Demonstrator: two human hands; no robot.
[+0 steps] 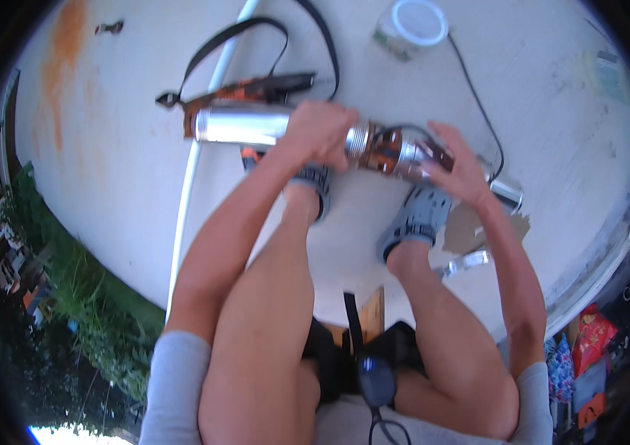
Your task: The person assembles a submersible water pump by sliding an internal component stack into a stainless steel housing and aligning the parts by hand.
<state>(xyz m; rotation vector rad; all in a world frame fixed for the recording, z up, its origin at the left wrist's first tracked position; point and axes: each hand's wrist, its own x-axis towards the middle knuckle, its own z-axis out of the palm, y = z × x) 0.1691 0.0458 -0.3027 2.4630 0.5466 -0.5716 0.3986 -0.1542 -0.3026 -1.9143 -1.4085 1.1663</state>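
Note:
A long silver cylinder with threaded collars and a brown, rusty middle section, which looks like a submersible pump (244, 126), lies crosswise in front of my shins. My left hand (318, 133) is closed around its bright tube, just left of a threaded collar. Beyond the brown section, my right hand (459, 167) grips the right part from above, fingers and thumb parted over its sides. A thin black cable (482, 104) runs from that end toward a clear plastic tub (411, 30). Behind the tube's left end is an orange-and-black tool with a strap (255, 89).
A white pipe (185, 215) runs along the concrete floor at my left. Near my right shoe (419, 219) lie a torn brown piece (470, 230) and a shiny metal strip (467, 263). A small dark part (109, 28) rests far left. Grass (100, 311) borders the floor.

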